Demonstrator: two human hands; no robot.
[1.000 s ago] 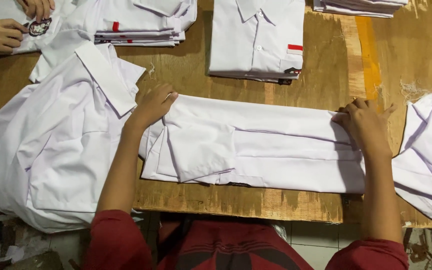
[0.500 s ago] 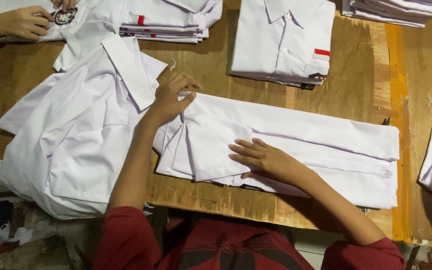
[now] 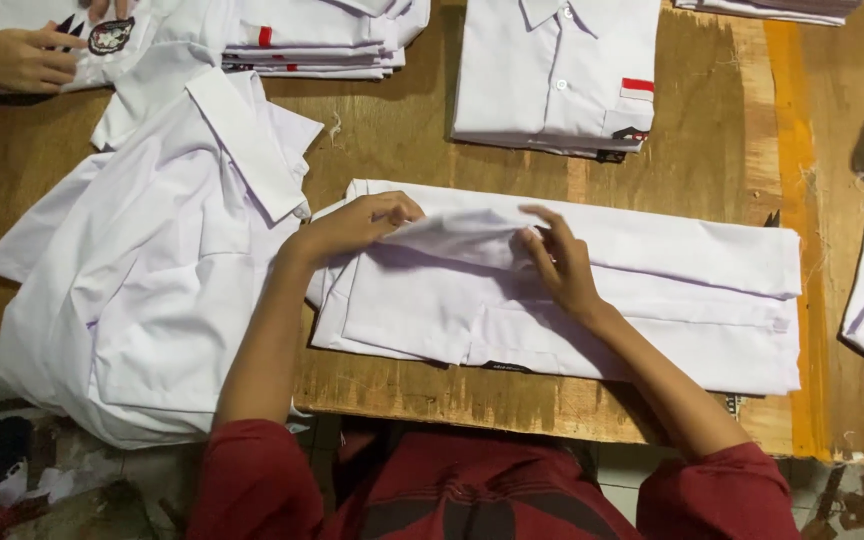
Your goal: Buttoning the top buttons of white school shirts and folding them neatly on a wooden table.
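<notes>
Both hands pinch sleeve fold (image 3: 457,235) of white shirt (image 3: 652,300): left hand (image 3: 357,222) at 9 o'clock, right hand (image 3: 557,262) at 3; shirt's long axis runs 9-to-3 along bench (image 3: 402,135).

Worn wooden table (image 3: 712,120) under folded white shirts (image 3: 552,75), a part-folded shirt (image 3: 652,300), loose shirts (image 3: 152,280).

A worn wooden bench (image 3: 422,140) fills the view, its plywood top scratched, with an orange-yellow stripe (image 3: 797,200) running down the right side. Below its front edge, a dim, cluttered floor (image 3: 12,480) shows.
</notes>
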